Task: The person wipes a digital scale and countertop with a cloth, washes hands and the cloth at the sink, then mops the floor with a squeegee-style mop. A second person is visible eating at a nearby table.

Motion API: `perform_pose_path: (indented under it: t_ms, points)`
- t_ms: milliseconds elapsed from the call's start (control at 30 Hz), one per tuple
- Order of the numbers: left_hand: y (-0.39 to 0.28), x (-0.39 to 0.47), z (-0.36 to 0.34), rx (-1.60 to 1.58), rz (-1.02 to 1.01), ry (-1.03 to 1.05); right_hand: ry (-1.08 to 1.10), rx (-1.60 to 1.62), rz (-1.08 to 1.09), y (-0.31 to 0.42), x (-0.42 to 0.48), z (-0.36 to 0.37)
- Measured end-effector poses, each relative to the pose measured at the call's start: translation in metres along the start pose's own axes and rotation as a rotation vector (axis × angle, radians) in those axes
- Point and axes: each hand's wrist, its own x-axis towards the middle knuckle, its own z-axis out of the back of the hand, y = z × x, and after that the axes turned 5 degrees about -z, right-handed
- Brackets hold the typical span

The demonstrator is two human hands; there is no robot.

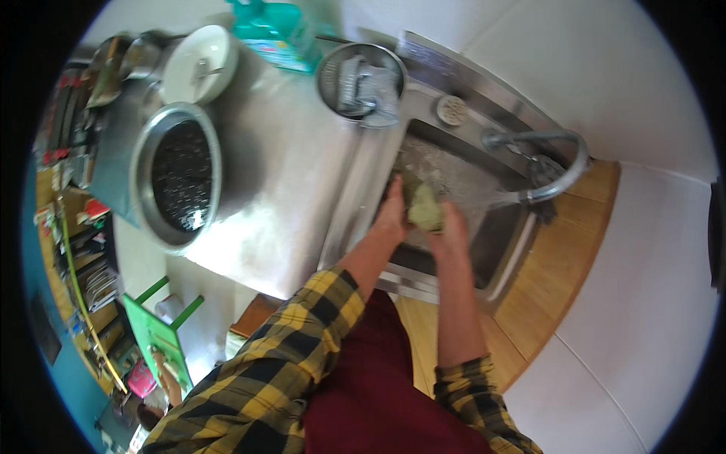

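Observation:
A pale yellow-green object (425, 207), blurred and perhaps a sponge or a vegetable, is between my two hands over the stainless steel sink (489, 249). My right hand (452, 231) grips its right side. On the other side, my left hand (393, 211) holds it near a darker olive part, with most of the fingers hidden. Water sprays from the curved metal faucet (558, 187) towards the hands. Blurred water covers the basin's far part, so what lies under it cannot be made out.
Left of the sink, a steel counter (283, 170) carries a metal basin (139, 176) of dark liquid, a white bowl (181, 68), a green bottle (278, 34) and a metal strainer (326, 85) holding grey scrubbers. Another person's hand (159, 358) rests at a green table (136, 318).

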Motion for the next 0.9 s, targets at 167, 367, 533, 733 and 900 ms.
perform_pose_path:
  t_ms: [167, 367, 533, 733, 900]
  points:
    - [-0.042, -0.053, -0.040, -0.177, 0.260, 0.094, -0.099, -0.580, 0.341, 0.001, -0.184, -0.060]
    - [0.049, 0.064, 0.063, 0.515, -0.520, 0.462, -0.312, -1.238, 0.582, 0.000, -0.105, -0.096]
    - [0.012, 0.001, -0.018, 0.183, -0.026, 0.062, -0.221, -0.796, 0.260, 0.046, 0.007, -0.034]
    - [-0.039, -0.024, -0.036, 0.323, 0.125, -0.137, -0.208, -1.084, 0.896, -0.004, -0.137, -0.065]
    - [0.001, 0.009, -0.013, 0.299, 0.025, -0.113, -0.290, -1.077, 0.339, 0.012, -0.006, -0.041]
